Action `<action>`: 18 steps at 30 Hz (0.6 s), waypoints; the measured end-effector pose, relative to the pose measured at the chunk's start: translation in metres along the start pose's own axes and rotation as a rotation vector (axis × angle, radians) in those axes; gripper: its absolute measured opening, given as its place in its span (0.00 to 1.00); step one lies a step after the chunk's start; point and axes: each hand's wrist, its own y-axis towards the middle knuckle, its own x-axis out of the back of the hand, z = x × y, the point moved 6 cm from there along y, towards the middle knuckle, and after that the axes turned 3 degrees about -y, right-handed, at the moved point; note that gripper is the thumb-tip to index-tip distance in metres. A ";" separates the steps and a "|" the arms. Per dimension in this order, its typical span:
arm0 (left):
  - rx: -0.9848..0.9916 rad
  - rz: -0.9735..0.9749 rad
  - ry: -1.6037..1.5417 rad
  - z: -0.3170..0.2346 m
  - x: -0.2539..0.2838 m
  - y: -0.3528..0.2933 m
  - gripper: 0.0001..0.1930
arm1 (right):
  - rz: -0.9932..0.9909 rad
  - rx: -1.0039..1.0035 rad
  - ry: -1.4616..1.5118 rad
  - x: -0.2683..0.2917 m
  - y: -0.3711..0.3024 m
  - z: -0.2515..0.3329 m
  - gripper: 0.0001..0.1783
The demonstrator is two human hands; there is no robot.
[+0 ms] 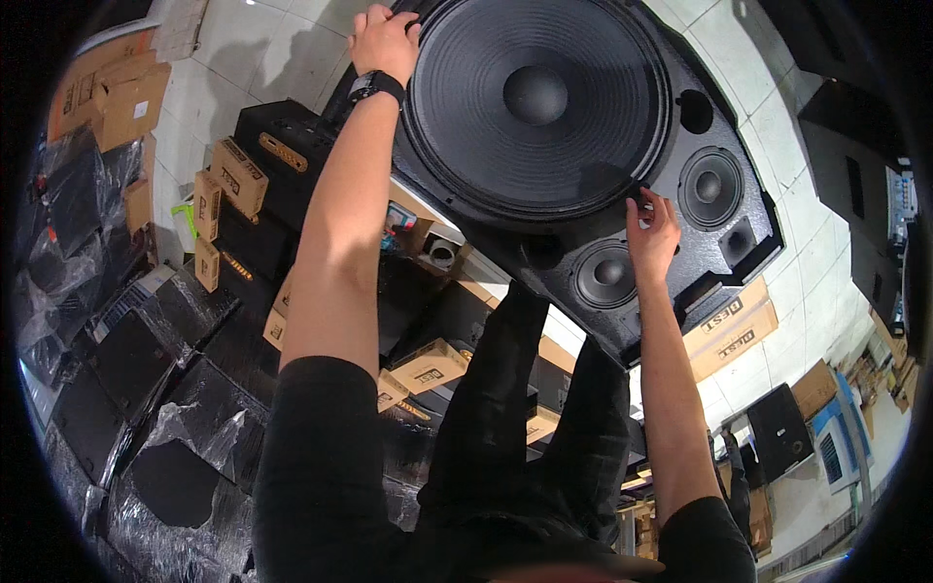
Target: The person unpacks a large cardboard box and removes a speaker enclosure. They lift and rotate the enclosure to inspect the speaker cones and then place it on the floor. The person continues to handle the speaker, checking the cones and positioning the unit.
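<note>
A large black speaker cabinet [622,325] lies face up in front of me, its grille off. A big round woofer [622,68] sits in it, with a smaller driver [709,187] and another small driver [604,273] beside it. My left hand [382,47], wearing a black wristwatch [377,87], is at the woofer's upper left rim, fingers curled around something small and dark. At the lower right rim, my right hand [654,236] has thumb and fingertips pinched together. What the pinch holds is too small to make out.
Cardboard boxes [428,366] lie among black cabinets at my legs, with larger cartons [734,330] right of the speaker. Plastic-wrapped black cabinets [175,476] fill the left side. White floor tiles [729,49] surround the speaker. More black cabinets [777,432] stand at the right.
</note>
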 end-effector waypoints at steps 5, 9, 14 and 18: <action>0.090 0.002 -0.103 0.004 -0.012 0.004 0.09 | -0.067 -0.020 -0.037 -0.001 0.000 -0.005 0.09; 0.025 -0.173 -0.173 -0.003 -0.012 0.008 0.08 | -0.100 0.023 -0.011 -0.001 -0.001 -0.004 0.07; 0.060 -0.231 -0.220 -0.002 -0.017 0.003 0.09 | -0.100 -0.103 -0.038 -0.004 0.004 -0.007 0.08; 0.064 -0.246 -0.274 -0.003 -0.017 0.001 0.07 | -0.132 -0.145 -0.038 -0.007 0.005 -0.004 0.08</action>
